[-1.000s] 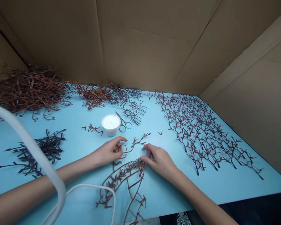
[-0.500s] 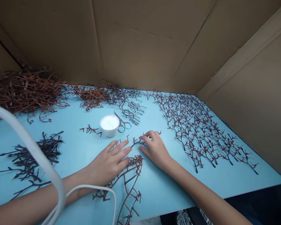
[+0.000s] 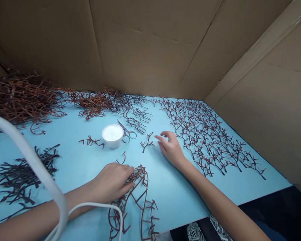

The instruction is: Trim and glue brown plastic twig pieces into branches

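Note:
My left hand (image 3: 116, 180) lies over a reddish-brown plastic sprue frame (image 3: 143, 201) with small twig pieces on it. Its fingers and thumb close around the frame's left side, and part of the grip is hidden under the palm. My right hand (image 3: 172, 147) hovers over the blue tabletop with thumb and fingers apart, holding nothing. Just left of its fingertips lies a small dark branched twig (image 3: 147, 143) with reddish tips. A thin curved brown piece (image 3: 122, 158) rests above my left hand.
Behind are a white cup (image 3: 112, 136) of white stuff, scissors (image 3: 126, 132) and small loose bits (image 3: 91, 140). Dark stems (image 3: 27, 174) are piled left, brown twigs (image 3: 22, 100) at the back left, branched twigs (image 3: 205, 134) spread right. A white cable (image 3: 40, 167) crosses the foreground; cardboard walls (image 3: 145, 47) enclose the table.
My right hand has let go of the small twig, which now lies on the table, and opened. My left hand has moved down from the twig and closed on the sprue frame, which has shifted.

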Motion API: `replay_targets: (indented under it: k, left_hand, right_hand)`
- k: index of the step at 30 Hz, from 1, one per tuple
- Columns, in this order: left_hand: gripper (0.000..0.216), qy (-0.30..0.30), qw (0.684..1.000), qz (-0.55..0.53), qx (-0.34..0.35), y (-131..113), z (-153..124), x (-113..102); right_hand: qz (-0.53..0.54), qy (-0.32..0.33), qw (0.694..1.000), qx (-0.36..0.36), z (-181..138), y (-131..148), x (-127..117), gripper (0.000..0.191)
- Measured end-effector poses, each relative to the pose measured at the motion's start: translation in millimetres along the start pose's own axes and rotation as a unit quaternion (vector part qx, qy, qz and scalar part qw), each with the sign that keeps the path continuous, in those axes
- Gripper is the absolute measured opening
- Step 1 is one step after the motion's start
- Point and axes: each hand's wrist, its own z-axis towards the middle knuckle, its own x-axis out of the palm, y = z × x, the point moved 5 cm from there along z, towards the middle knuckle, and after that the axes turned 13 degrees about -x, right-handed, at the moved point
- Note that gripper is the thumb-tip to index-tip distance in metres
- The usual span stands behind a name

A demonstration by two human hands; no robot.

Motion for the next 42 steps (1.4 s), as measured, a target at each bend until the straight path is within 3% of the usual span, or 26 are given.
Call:
replay_targets:
  k: [3,7,11,17,21,25,33,38,42]
  left_hand:
    - [0.017,-0.001,0.997,-0.059,-0.040,6,3,4]
    - [0.020,0.005,0.983,-0.158,-0.090,16,4,7]
    - [0.032,0.001,0.986,-0.140,-0.092,21,-2,-1]
    - [0.048,-0.072,0.993,-0.027,-0.088,10,-4,-47]
    - [0.043,-0.078,0.995,-0.006,-0.057,-11,4,-72]
    - [0.029,-0.045,0.993,0.035,-0.104,-24,26,-74]
    - [0.026,-0.078,0.986,0.065,-0.136,-17,71,-27]
    - [0.026,-0.082,0.984,0.054,-0.150,-8,70,-25]
    - [0.025,-0.092,0.984,0.037,-0.150,-2,69,-26]
  right_hand:
    - [0.024,0.022,0.994,0.108,-18,-27,-4,0.022]
    - [0.089,0.138,0.962,0.218,-38,-45,13,0.019]
    - [0.113,0.168,0.954,0.222,-35,-42,18,0.015]
    - [0.120,0.188,0.947,0.231,-35,-42,13,0.016]
    - [0.104,0.199,0.944,0.243,-40,-43,14,0.019]
    - [0.080,0.208,0.941,0.254,-41,-41,13,0.019]
    - [0.089,0.177,0.947,0.251,-41,-32,8,0.017]
    - [0.184,0.067,0.955,0.222,-36,-22,0,0.015]
    - [0.285,0.034,0.927,0.242,-34,-16,1,0.014]
